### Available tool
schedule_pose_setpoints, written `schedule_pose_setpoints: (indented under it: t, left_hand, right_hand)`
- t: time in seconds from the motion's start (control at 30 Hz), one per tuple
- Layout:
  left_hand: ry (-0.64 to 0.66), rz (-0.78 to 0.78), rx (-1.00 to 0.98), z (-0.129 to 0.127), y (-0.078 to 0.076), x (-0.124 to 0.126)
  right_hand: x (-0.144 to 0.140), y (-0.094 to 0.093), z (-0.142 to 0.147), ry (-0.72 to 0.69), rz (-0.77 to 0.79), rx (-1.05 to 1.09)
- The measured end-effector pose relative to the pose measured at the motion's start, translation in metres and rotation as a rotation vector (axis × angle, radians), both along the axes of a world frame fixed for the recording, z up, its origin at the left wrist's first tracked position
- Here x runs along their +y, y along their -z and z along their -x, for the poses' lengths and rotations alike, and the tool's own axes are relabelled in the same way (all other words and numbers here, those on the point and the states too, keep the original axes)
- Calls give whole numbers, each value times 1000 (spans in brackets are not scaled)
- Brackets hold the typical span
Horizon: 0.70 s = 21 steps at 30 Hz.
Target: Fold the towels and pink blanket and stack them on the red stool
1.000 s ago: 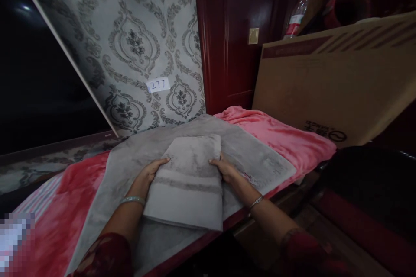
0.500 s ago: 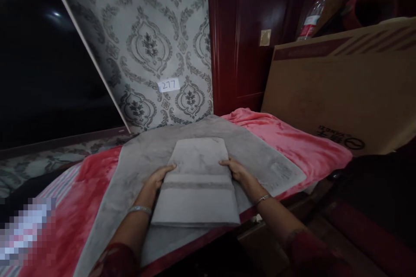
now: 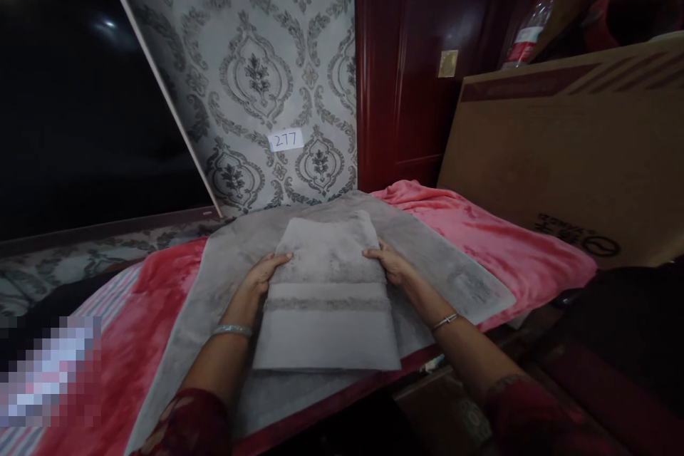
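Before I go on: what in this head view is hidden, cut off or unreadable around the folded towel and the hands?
- Fingers of the left hand and right hand: tucked under the edges of the folded grey towel; grip unclear.
- Larger grey towel beneath: middle covered by the folded one.
- Lower left corner: pixelated patch.
- Cardboard box: cut off by the right edge, its print too small to read.
- Bottle: label too small.

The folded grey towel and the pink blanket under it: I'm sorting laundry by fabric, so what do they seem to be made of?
The folded grey towel looks like cotton terry: a matte, napped pile with a flat woven band across it. The pink blanket looks like plush synthetic fleece, given its soft sheen and rumpled folds. Both are guesses from the look alone.
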<state>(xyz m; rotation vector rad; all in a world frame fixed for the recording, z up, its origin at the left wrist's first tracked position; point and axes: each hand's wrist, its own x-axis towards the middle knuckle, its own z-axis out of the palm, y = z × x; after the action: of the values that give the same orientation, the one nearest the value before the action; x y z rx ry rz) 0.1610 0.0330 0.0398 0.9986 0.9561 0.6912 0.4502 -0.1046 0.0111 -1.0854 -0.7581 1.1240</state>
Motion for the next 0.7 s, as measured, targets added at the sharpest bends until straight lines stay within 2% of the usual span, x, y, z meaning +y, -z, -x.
schedule_pose_setpoints:
  t: [0.13,0.2,0.27,0.37,0.43,0.57,0.7]
  left_hand:
    - [-128,-169,-46,18,-15,5]
    - [-212,-142,-24,24,-11,8]
    - [-250,-64,26,28,-1,10]
    - [-215,27,55,35,16,8]
    - [-183,46,41,39,22,6]
    - [-140,19,11,46,22,2]
    - [-78,-81,19,50,25,-7]
  right_hand:
    - [31,-18,5,-19,-85,-45]
    - [48,-15,13,27,-21,-52]
    - [58,-2,21,52,68,-60]
    - [59,23,26,45,145,-82]
    - [54,35,24,57,162,-103]
    - [44,48,20,85,154,-175]
    - [34,55,24,86,148,-229]
